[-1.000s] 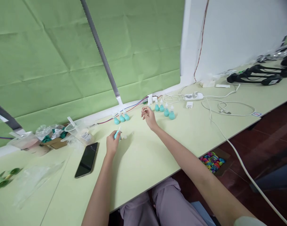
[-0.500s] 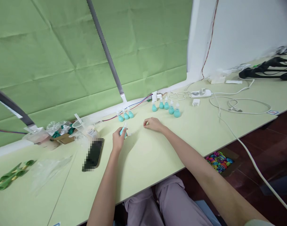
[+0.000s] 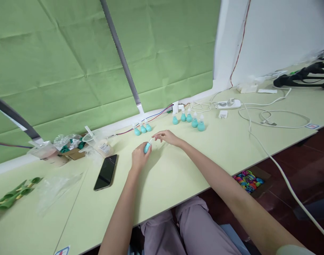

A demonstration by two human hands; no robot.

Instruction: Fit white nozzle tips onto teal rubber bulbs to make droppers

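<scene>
My left hand (image 3: 140,156) is closed around a turquoise squeeze bulb (image 3: 146,147), whose clear nozzle tilts up toward the right. Close to the nozzle's tip, my right hand (image 3: 167,137) hovers palm down with its fingers stretched out; whether they touch the tip I cannot tell. Behind my left hand, three similar turquoise bulbs with clear nozzles (image 3: 143,129) stand in a short row. Several more such bulbs (image 3: 194,123) stand beyond my right hand, toward the wall.
A phone (image 3: 106,172) lies left of my left arm, near a plastic cup (image 3: 104,147) and a clear bag (image 3: 58,187). Further left are green plastic parts (image 3: 15,194). A power strip (image 3: 228,103) with white cables sits at right. A box of colourful items (image 3: 248,180) is below the table edge.
My left hand has shifted right with the bulb, its nozzle now leaning toward my right hand. My right hand has moved left to the nozzle, and its pinched fingers have straightened.
</scene>
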